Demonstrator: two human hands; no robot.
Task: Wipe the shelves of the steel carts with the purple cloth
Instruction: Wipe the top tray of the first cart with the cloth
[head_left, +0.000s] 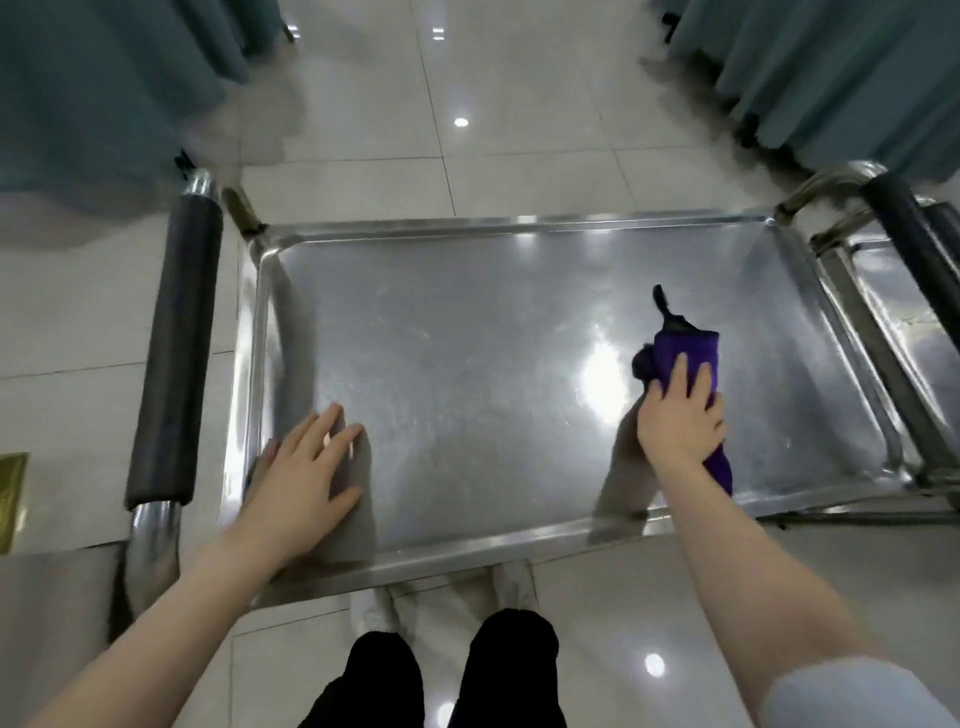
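Two hands rest on the top shelf (467, 338): our left hand (306, 467) lies flat and empty near its left rim, our right hand (675, 415) presses the purple cloth (691, 348) down with flat fingers at the right. Mid-wipe, we judge; next, sweep leftward.

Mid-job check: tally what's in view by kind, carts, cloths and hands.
Steel carts: 2, the near steel cart and the second steel cart at right
Purple cloth: 1
Hands: 2, left hand and right hand
Total: 5
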